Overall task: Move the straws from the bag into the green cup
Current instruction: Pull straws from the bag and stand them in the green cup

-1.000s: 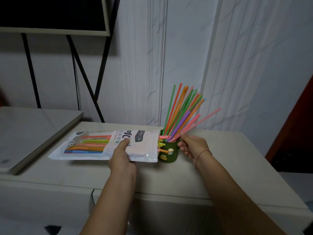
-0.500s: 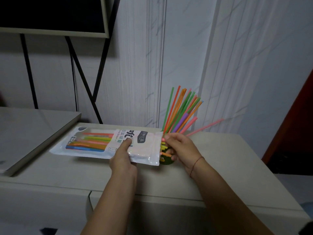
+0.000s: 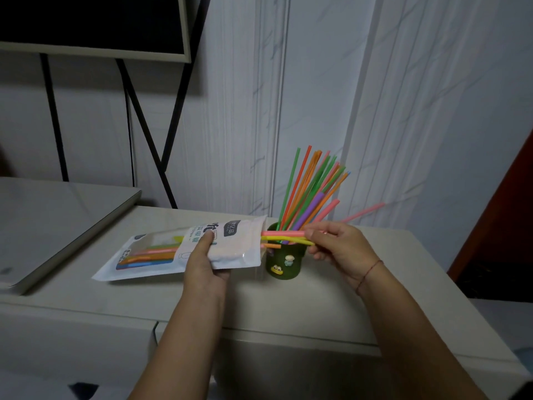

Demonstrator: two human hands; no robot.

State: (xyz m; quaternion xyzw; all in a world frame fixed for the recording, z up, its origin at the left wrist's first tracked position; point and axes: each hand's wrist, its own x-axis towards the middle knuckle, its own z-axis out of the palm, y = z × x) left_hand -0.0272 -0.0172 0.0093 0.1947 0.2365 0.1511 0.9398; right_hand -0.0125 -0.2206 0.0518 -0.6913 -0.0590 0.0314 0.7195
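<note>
Your right hand (image 3: 340, 249) is closed in a pinch on a few straws (image 3: 284, 234), one pink and one yellow, held level. Their far ends remain inside the open mouth of the bag (image 3: 239, 243), which lies at 9 o'clock from this hand. Your left hand (image 3: 206, 264) grips the bag near that mouth, thumb on top over the printed panel, fingers underneath. More straws show through the clear window at the bag's far end, at 9 o'clock from your left hand. The green cup (image 3: 285, 262) stands upright between your two hands, just below the pinched straws and touching or nearly touching the bag's mouth. It holds a fanned bundle (image 3: 313, 194) of coloured straws leaning toward 1 o'clock. Bag and cup rest on the pale countertop (image 3: 302, 310).
</note>
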